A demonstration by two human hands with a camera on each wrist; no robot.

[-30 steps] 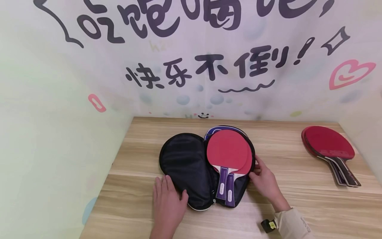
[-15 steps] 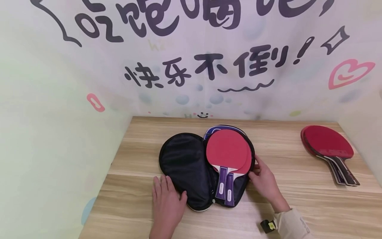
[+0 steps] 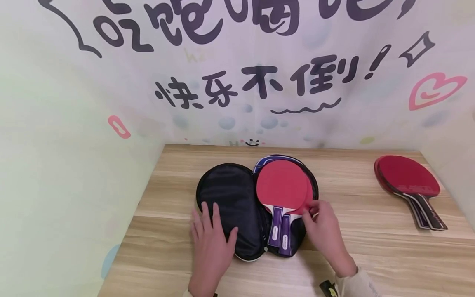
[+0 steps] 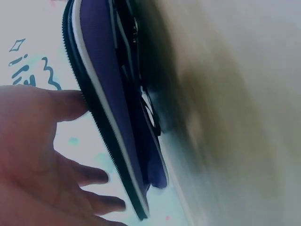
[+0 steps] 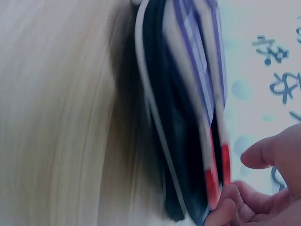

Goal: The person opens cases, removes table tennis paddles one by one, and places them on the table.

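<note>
A black zippered paddle case (image 3: 237, 214) lies unfolded on the table. On its right half rest two overlapping red table tennis paddles, the upper paddle (image 3: 281, 185) partly covering the lower paddle (image 3: 309, 197); both purple handles point toward me. My left hand (image 3: 212, 247) is spread over the lower left of the case, its thumb at the case's zippered edge (image 4: 101, 122) in the left wrist view. At the lower paddle's right edge is my right hand (image 3: 325, 231). In the right wrist view its fingertips meet the edge and its thumb (image 5: 261, 153) stands apart.
Another pair of red paddles (image 3: 410, 177) with dark handles lies stacked at the table's right side. A blue-and-white edge (image 3: 262, 161) shows behind the upper paddle. The wooden table (image 3: 178, 165) meets a printed backdrop (image 3: 222, 136) at the back.
My left hand has moved from the case's lower left edge up onto it. My right hand has shifted from the case's right rim to the lower paddle's edge. The paddles look unmoved.
</note>
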